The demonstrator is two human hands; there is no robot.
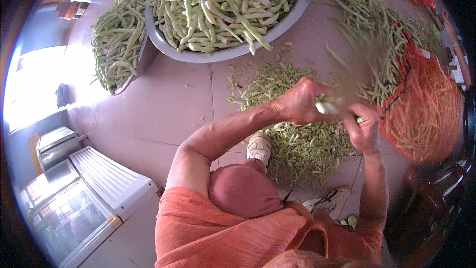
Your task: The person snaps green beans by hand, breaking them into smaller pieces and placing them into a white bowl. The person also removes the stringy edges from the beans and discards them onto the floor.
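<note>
My left hand (306,102) is closed around green bean pods (326,107), whose pale ends stick out toward my other hand. Close beside it, my right hand (362,124) pinches a small green bean piece (360,120) between thumb and fingers. A brownish blur lies over the space just above both hands. Beneath them, a heap of trimmed bean ends (312,152) spreads over the tiled floor. Beyond my hands stands a large metal basin (197,56) full of long green beans (223,11).
Another metal container (124,87) of beans stands left of the basin. Loose beans (375,41) spill at the right beside a red mesh bag (420,119) holding more. My shoe (258,149) touches the trimmings. A white chest freezer (119,190) is at lower left.
</note>
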